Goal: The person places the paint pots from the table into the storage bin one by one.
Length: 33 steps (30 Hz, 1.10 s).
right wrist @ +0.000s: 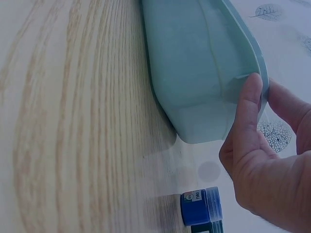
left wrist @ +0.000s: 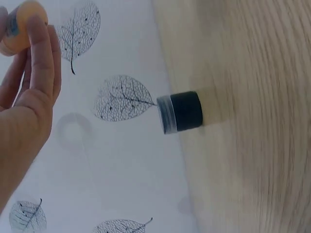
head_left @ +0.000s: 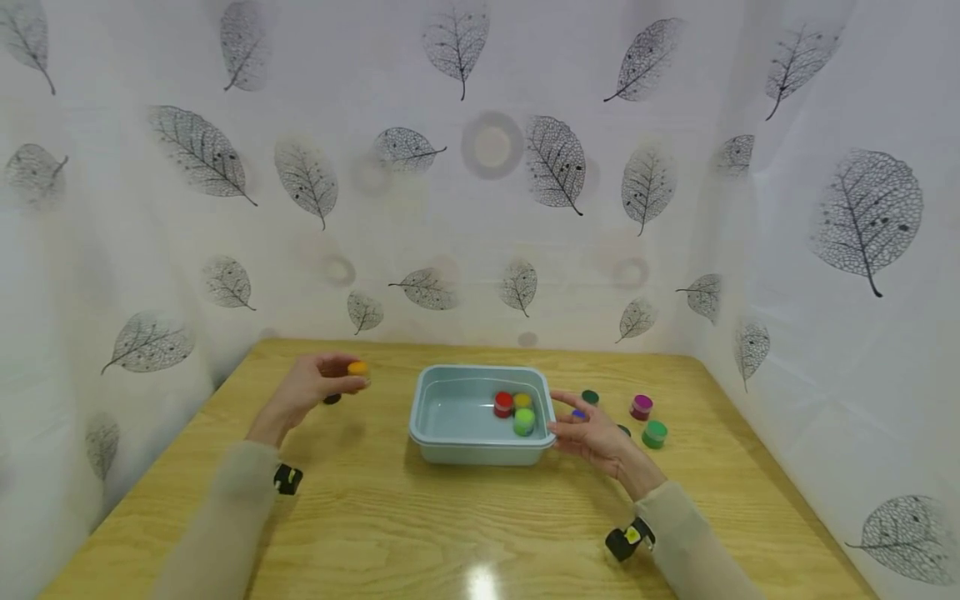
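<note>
My left hand (head_left: 311,385) pinches a small jar of orange paint (head_left: 357,368) above the table's left side. Below that hand stands a black paint jar (left wrist: 187,111), mostly covered by the hand in the head view. A pale blue plastic basin (head_left: 480,454) sits mid-table. Inside it, toward the right end, are a red jar (head_left: 503,405), a yellow jar (head_left: 522,402) and a light green jar (head_left: 524,422). My right hand (head_left: 596,435) pinches the basin's right rim between thumb and finger, plainest in the right wrist view.
Right of the basin stand a dark green jar (head_left: 590,397), a magenta jar (head_left: 641,407), a green jar (head_left: 655,434) and a blue jar (right wrist: 195,208), the last partly behind my right hand in the head view. A leaf-print curtain (head_left: 480,225) surrounds the wooden table (head_left: 420,533).
</note>
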{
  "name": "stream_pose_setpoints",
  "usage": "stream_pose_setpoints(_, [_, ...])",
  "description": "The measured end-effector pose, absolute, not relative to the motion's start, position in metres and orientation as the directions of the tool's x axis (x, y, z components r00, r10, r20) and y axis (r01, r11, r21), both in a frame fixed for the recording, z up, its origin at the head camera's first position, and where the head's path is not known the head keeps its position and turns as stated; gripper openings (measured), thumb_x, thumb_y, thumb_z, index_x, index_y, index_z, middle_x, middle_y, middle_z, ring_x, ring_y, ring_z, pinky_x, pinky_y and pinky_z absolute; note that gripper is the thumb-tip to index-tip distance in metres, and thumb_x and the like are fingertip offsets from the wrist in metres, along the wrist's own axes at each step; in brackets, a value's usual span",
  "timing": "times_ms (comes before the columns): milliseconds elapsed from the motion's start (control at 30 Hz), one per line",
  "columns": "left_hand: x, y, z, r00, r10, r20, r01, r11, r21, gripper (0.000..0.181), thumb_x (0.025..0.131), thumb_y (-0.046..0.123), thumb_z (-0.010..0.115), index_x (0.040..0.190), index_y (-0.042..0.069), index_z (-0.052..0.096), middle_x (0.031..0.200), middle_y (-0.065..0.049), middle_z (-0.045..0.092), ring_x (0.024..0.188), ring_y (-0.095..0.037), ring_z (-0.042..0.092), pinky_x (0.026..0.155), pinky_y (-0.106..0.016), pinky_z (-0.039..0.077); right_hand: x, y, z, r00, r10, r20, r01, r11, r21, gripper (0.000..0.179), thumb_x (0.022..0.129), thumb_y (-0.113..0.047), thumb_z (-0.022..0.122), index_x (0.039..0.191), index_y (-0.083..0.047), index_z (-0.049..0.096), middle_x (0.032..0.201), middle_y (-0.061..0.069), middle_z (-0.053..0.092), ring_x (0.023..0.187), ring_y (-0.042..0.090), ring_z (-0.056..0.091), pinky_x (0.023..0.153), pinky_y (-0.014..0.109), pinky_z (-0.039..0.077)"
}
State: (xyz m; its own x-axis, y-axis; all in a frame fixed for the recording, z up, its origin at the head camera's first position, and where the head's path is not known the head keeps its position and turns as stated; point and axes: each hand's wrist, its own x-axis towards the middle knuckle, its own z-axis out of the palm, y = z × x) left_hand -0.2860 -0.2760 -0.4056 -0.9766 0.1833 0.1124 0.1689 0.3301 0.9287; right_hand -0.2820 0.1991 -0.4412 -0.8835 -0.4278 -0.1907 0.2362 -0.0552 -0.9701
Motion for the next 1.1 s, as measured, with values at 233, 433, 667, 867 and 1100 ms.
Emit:
stream_pose_setpoints(233, [-0.286,-0.252,-0.410,-0.981,0.090,0.173,0.193,0.325,0.926,0.055,0.083,0.026,0.080,0.128,0.000,0.061,0.116,-0.018,0.068,0.088,-0.009,0.069,0.082,-0.021,0.055,-0.282,0.200,-0.442,-0.883,-0.430,-0.188,0.231,-0.051,-0.972,0.071,0.095,-0.004,0.062,0.154,-0.009,0.024,0.099,0.001,0.062,0.083,0.013,0.067,0.076,0.025,0.059])
stream_pose_setpoints(433, [-0.286,-0.228,-0.415,-0.989,0.046,0.140,0.147,0.268,0.952,0.053,0.082,0.023,0.081,0.125,0.000,0.062,0.116,-0.015,0.068,0.092,-0.008,0.067,0.085,-0.021,0.054,-0.282,0.200,-0.442,-0.885,-0.426,-0.187,0.228,-0.047,-0.973,0.071,0.095,-0.005,0.063,0.154,-0.010,0.025,0.099,0.002,0.061,0.083,0.013,0.067,0.075,0.025,0.059])
stream_pose_setpoints(667, [-0.283,-0.205,-0.414,-0.996,0.060,0.068,0.077,0.166,0.983,0.056,0.082,0.015,0.080,0.130,-0.003,0.057,0.120,-0.018,0.064,0.095,-0.012,0.066,0.089,-0.029,0.056,-0.282,0.200,-0.443,-0.886,-0.422,-0.192,0.229,-0.039,-0.973,0.071,0.095,-0.006,0.064,0.154,-0.010,0.025,0.104,0.004,0.062,0.086,0.014,0.068,0.077,0.026,0.059])
stream_pose_setpoints(867, [-0.281,-0.187,-0.417,-0.999,0.011,0.049,0.050,0.149,0.988,0.054,0.080,0.013,0.081,0.127,-0.002,0.059,0.116,-0.014,0.064,0.094,-0.012,0.062,0.083,-0.026,0.057,-0.282,0.199,-0.444,-0.886,-0.419,-0.200,0.237,-0.039,-0.971,0.071,0.094,-0.007,0.064,0.154,-0.010,0.025,0.105,0.005,0.061,0.085,0.014,0.068,0.078,0.026,0.060])
stream_pose_setpoints(1100, [-0.283,-0.162,-0.420,-0.996,-0.006,0.092,0.089,0.168,0.982,0.051,0.079,0.018,0.083,0.123,0.003,0.063,0.115,-0.015,0.064,0.098,-0.018,0.060,0.081,-0.024,0.056,-0.282,0.200,-0.441,-0.885,-0.419,-0.203,0.243,-0.045,-0.969,0.072,0.094,-0.006,0.064,0.154,-0.010,0.025,0.102,0.004,0.062,0.083,0.013,0.068,0.078,0.027,0.060])
